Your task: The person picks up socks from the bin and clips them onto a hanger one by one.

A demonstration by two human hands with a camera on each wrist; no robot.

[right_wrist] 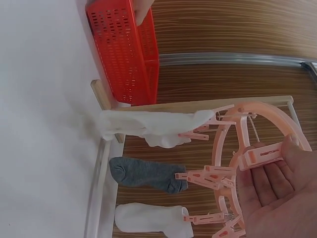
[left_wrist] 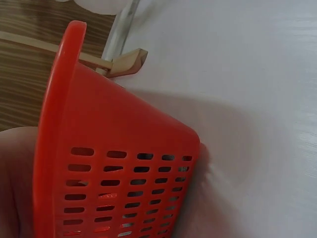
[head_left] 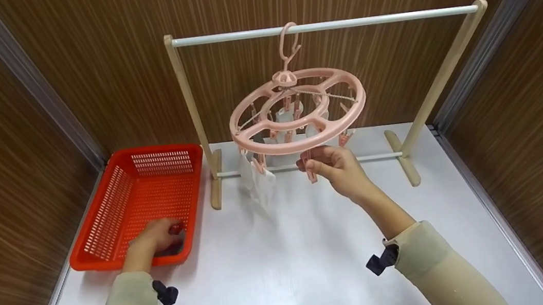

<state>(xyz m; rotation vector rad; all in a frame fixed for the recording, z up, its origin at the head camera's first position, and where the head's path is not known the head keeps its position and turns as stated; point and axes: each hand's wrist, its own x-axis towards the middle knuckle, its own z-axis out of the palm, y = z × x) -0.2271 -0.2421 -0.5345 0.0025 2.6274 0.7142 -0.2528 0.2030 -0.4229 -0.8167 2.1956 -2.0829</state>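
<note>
My right hand (head_left: 338, 167) holds a pink clothespin (right_wrist: 262, 155) between thumb and fingers; it hangs from the near rim of the round pink clip hanger (head_left: 296, 145). In the right wrist view, other clips hold a grey sock (right_wrist: 146, 173), a white sock (right_wrist: 148, 218) and more white cloth (right_wrist: 153, 124). Down in the near right corner of the red basket (head_left: 198, 192), my left hand (head_left: 155, 236) has its fingers curled on what looks like a dark grey sock (head_left: 172, 248), partly hidden. The left wrist view shows mostly the basket's outer wall (left_wrist: 119, 124).
The hanger's hook (head_left: 284, 42) loops over the white bar (head_left: 379, 19) of a rack with wooden legs (head_left: 441, 80). Wood-grained walls (head_left: 100, 64) enclose the white table (head_left: 276, 276) at the back and sides. The basket stands left of the rack.
</note>
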